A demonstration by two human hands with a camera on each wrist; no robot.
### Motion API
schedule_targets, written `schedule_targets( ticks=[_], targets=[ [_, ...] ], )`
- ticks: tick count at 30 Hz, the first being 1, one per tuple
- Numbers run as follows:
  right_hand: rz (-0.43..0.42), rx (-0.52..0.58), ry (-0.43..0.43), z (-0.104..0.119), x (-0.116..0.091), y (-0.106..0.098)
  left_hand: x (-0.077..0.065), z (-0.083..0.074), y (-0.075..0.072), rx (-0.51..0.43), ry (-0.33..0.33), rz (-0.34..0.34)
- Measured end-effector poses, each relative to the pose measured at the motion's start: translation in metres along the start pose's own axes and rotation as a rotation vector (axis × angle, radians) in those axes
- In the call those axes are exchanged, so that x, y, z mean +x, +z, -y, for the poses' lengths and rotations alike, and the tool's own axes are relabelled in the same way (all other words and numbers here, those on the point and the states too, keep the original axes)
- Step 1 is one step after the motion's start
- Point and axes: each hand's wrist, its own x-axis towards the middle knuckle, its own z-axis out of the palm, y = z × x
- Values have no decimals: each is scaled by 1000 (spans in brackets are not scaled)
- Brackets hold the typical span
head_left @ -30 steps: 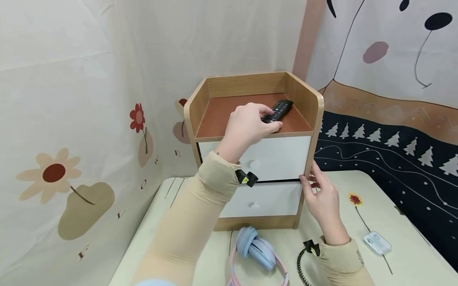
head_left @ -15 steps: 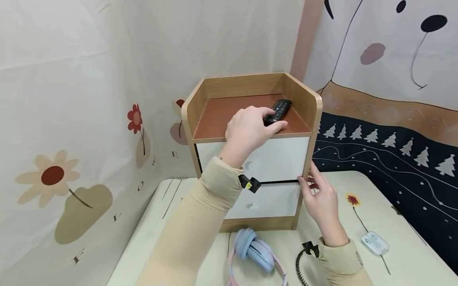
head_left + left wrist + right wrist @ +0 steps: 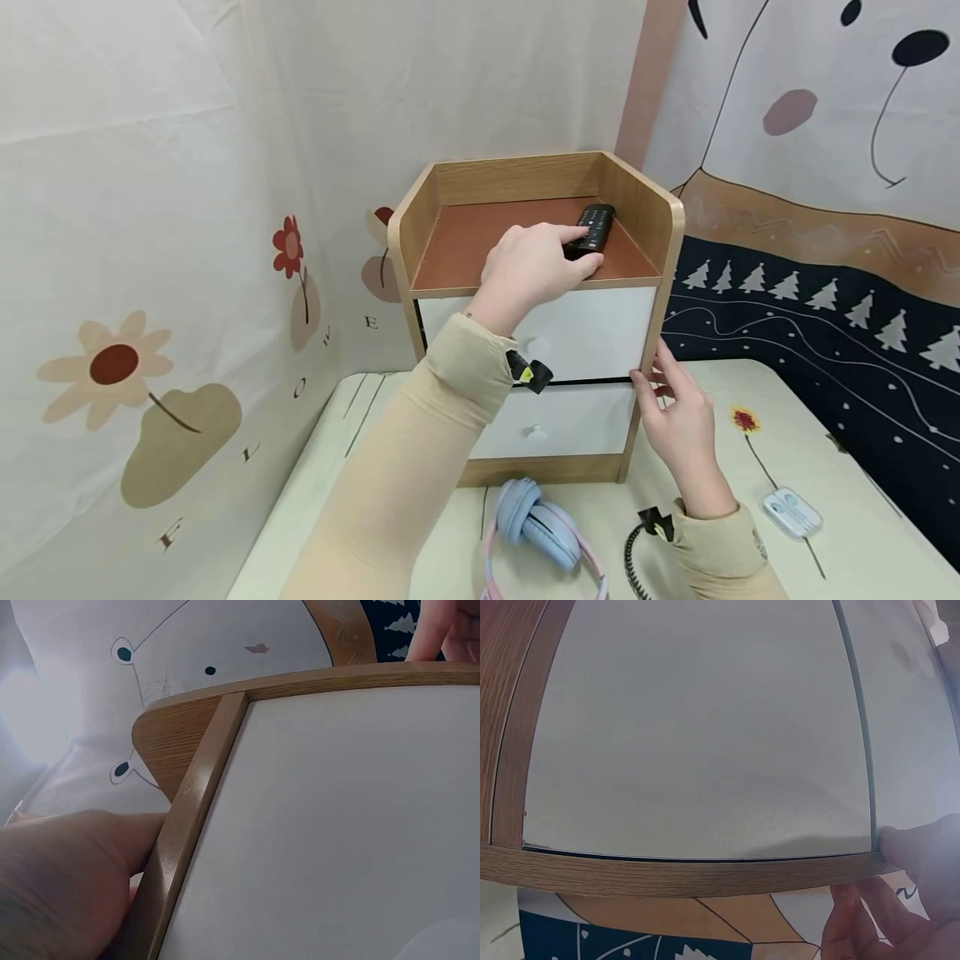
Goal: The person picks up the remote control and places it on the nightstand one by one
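A black remote control point(image 3: 597, 222) lies on the brown top of a small wooden nightstand point(image 3: 468, 227), near its right side wall. My left hand point(image 3: 525, 268) pinches the remote's near end between thumb and fingers; part of that end is hidden. In the left wrist view, my left hand point(image 3: 64, 874) reaches over the front edge of the top, and the remote is out of sight. My right hand point(image 3: 684, 429) holds the nightstand's right front edge, thumb on the front and fingers along the side. The right wrist view shows my right hand point(image 3: 922, 892) at that same edge.
Two white drawers, an upper drawer point(image 3: 592, 333) and a lower drawer point(image 3: 577, 421), are closed. Blue headphones point(image 3: 551, 533) lie before the nightstand. A clear case with earphones point(image 3: 792, 512) sits to the right. Printed cloth hangs behind.
The remote has turned slightly on the top, its near end swinging to the right along with my left hand. My right hand stays at the nightstand's edge.
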Motion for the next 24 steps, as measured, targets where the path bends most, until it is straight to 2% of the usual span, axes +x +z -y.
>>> schedule_targets(
  ticks=[4,9,12,14,17,20,24],
  targets=[
    [-5,-3,-4,-2,0,1,3,1,0,-3,8,10],
    [-12,4,-23,-2,0,2,-1,5,2,-51,26,-35],
    [-11,3,-22,-2,1,1,-6,6,6,-71,59,-117],
    [-6,-3,-15,-3,1,0,-12,10,10,-76,101,-203],
    [-1,-12,-9,-5,0,0,-24,21,17,-99,216,-364],
    [0,-10,-10,-7,0,1,-37,37,22,-179,364,-516],
    [4,-8,-13,-9,1,2,-54,62,30,-262,554,-674]
  ],
)
